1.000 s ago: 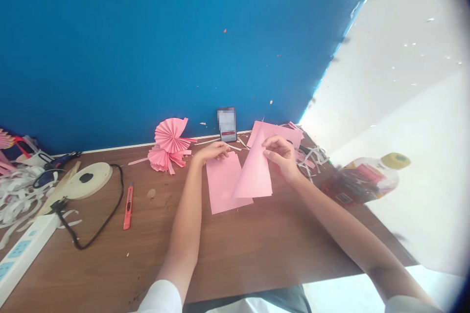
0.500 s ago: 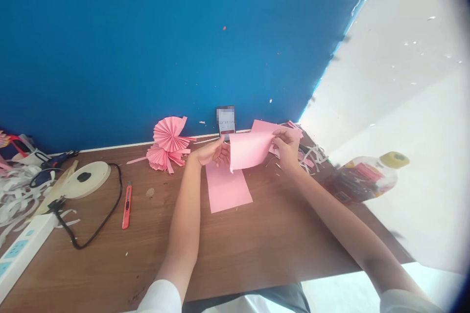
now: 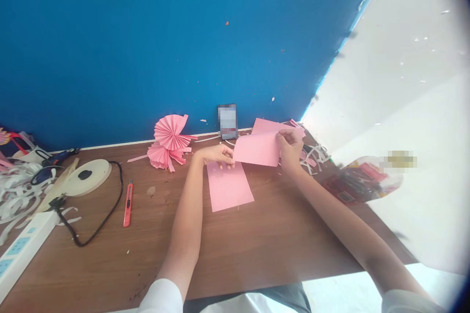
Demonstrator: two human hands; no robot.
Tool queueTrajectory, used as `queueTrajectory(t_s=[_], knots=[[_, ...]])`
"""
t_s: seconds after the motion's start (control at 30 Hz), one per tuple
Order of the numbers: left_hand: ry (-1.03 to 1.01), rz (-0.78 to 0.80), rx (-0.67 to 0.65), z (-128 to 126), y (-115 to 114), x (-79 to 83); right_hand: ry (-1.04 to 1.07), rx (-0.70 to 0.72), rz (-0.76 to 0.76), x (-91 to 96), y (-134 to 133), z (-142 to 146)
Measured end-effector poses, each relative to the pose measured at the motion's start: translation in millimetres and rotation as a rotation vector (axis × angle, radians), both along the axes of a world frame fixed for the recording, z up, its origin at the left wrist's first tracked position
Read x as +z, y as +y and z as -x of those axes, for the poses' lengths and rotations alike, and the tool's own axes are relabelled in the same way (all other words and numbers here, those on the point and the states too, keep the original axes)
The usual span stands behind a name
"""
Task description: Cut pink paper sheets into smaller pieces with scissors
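- Your right hand (image 3: 291, 146) is clamped on the raised pink sheet (image 3: 257, 149), thumb and fingers pinching near its upper right corner.
- Your left hand (image 3: 218, 155) is at the other end, fingertips at the raised sheet's lower left corner. They look to be in contact; cannot tell whether they close on it.
- Hands apart, with the raised sheet spanning between them. As seen, its long axis runs left to right, from one hand to the other, dipping slightly rightward along the lower edge.
- Neither hand is clearly nearer this sheet: one at each end, only the right grip plain.
- Lower pink sheet (image 3: 229, 188) lies flat on the brown table (image 3: 286, 234), on your side of the left hand. Its long axis runs from you toward the wall, roughly across the raised sheet's line.
- Left hand is the nearer to that lower sheet, over its far edge; right hand is off to its right.
- Beyond the hands: a phone (image 3: 228, 122) propped upright at the wall.
- Left of the left hand: pleated pink fans (image 3: 172, 133), then, closer to you, a red cutter (image 3: 128, 204), well apart.
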State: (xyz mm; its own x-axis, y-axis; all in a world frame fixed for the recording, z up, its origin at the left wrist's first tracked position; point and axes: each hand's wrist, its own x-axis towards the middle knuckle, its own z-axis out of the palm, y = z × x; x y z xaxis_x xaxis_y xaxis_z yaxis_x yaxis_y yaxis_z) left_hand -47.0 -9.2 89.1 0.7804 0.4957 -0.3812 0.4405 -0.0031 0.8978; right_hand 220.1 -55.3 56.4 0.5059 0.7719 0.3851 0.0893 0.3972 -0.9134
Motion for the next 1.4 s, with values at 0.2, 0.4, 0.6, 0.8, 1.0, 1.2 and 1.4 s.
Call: queueTrajectory(t_s=[0.2, 0.4, 0.6, 0.8, 1.0, 1.2, 1.4], knots=[[0.026, -0.008, 0.029, 2.8, 3.5, -8.9, -0.023, -0.034, -0.003, 2.5, -0.5, 0.4], [-0.018, -0.013, 0.003, 3.9, 0.3, -3.2, -0.054, -0.047, 0.015, 0.4, -1.6, 1.6], [-0.002, -0.024, 0.042, 3.6, 2.5, -3.6, -0.096, -0.051, 0.028, -4.3, -1.3, 2.1], [-0.001, -0.001, 0.040, 4.4, 1.4, -2.7, -0.112, -0.064, 0.021, -0.8, -2.9, 2.7], [0.002, 0.000, 0.028, 11.6, 0.8, -0.6, -0.112, -0.036, 0.002, 0.6, -5.2, 4.2], [0.042, -0.033, 0.091, 28.4, 8.1, -10.1, -0.090, -0.101, -0.017, -2.3, -0.5, -0.2], [-0.100, -0.218, 0.447, 35.6, 25.0, -29.9, -0.090, -0.040, 0.015, -12.6, -0.3, 3.1]])
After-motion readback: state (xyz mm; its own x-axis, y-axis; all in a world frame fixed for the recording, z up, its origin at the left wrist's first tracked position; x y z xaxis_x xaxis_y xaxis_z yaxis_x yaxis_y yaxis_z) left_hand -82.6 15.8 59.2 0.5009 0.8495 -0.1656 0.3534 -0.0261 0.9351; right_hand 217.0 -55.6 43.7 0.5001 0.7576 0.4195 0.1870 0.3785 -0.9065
